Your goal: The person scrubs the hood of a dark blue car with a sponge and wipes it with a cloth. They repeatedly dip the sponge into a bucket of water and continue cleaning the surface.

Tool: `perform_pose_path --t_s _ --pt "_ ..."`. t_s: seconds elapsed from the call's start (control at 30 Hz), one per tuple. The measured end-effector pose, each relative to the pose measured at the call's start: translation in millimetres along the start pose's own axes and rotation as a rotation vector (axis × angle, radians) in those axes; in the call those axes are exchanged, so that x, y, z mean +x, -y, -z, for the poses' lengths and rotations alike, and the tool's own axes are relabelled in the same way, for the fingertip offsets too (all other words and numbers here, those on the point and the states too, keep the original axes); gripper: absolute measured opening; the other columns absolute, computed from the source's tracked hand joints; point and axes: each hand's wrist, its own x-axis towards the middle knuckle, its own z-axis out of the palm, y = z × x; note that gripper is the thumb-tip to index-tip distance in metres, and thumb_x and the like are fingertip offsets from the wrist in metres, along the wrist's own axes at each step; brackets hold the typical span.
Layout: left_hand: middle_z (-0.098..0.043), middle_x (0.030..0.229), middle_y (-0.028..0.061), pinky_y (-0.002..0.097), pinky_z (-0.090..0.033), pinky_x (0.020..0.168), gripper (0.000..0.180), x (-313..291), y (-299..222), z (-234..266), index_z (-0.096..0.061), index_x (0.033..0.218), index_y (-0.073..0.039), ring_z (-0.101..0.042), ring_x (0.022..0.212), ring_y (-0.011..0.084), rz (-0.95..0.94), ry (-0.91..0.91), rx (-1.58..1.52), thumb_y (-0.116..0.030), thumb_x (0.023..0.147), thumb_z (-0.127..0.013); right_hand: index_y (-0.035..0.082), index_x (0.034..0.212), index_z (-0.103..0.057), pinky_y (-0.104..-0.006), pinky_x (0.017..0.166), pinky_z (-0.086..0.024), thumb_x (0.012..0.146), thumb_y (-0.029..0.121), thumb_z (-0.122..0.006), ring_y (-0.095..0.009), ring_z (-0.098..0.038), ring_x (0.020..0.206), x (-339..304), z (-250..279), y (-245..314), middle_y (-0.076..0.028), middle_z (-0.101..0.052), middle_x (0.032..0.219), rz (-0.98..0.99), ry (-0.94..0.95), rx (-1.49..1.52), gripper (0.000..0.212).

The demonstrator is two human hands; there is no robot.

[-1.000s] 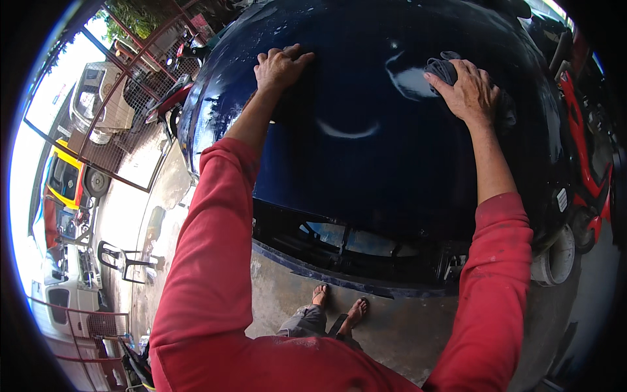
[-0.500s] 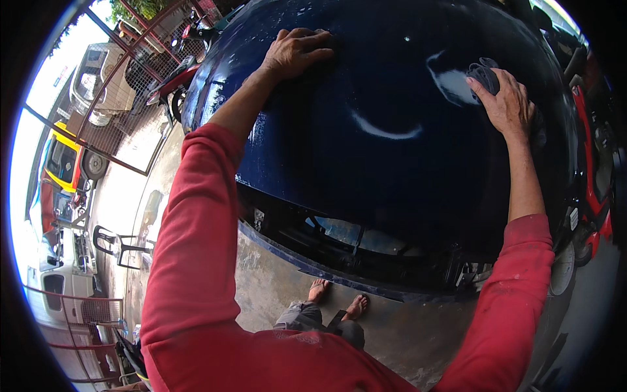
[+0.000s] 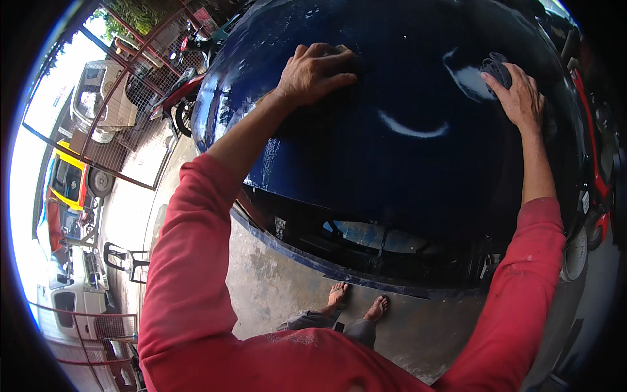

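A glossy dark blue car hood (image 3: 339, 163) spreads out in front of me, with wet streaks and droplets on its left part. My left hand (image 3: 315, 75) lies on the upper left of the hood, fingers bent and pressed down on something small at the fingertips that I cannot make out. Bunched in my right hand (image 3: 521, 98) is a dark grey cloth (image 3: 496, 70), resting on the hood's right side next to a bright reflection. Thumb and fingers are closed round the cloth.
Below the hood's front edge the car's front (image 3: 366, 238) is open, its inner parts showing. My bare feet stand on the concrete floor (image 3: 261, 274). At left are a dark chair frame (image 3: 127, 258), a mesh fence (image 3: 108, 91), a motorcycle (image 3: 179, 98) and parked vehicles. Something red (image 3: 591, 144) stands at right.
The view has shifted, so the hood sits further right. My left hand appears slightly lower and further right, still on the hood. My right hand keeps hold of the cloth.
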Motion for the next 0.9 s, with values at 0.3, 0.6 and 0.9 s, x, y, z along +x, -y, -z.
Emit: perform_pose_path --t_s 0.3,0.6,0.9 --pt "-0.06 0.159 0.0103 0.0526 -0.048 0.112 0.077 -107.7 -155.0 86.0 -0.074 0.151 -0.037 -0.061 0.131 0.032 -0.277 0.061 -0.335 -0.069 0.083 -0.089 0.027 0.158 -0.059 -0.0684 0.12 -0.045 0.096 0.09 -0.058 -0.031 -0.054 0.154 -4.6 1.1 3.6 0.0 -0.06 0.165 -0.041 -0.023 -0.06 0.088" --pt "-0.066 0.157 0.0087 0.051 -0.05 0.112 0.059 58.7 -15.8 -10.2 -0.077 0.146 -0.034 -0.059 0.136 0.0372 0.2 0.035 -0.004 -0.066 0.096 -0.077 0.025 0.155 -0.063 -0.0608 0.12 -0.048 0.097 0.087 -0.06 -0.033 -0.056 0.152 3.0 -8.3 -5.6 -0.002 -0.062 0.163 -0.043 -0.005 -0.023 0.085" --pt "-0.061 0.16 0.0092 0.05 -0.048 0.119 0.067 -136.0 6.6 97.0 -0.073 0.154 -0.033 -0.055 0.139 0.0374 0.487 0.132 -0.056 -0.068 0.096 -0.076 0.019 0.154 -0.063 -0.0586 0.122 -0.045 0.102 0.075 -0.064 -0.037 -0.055 0.152 -107.7 54.2 -21.1 -0.007 -0.06 0.164 0.131 -0.001 -0.016 0.076"
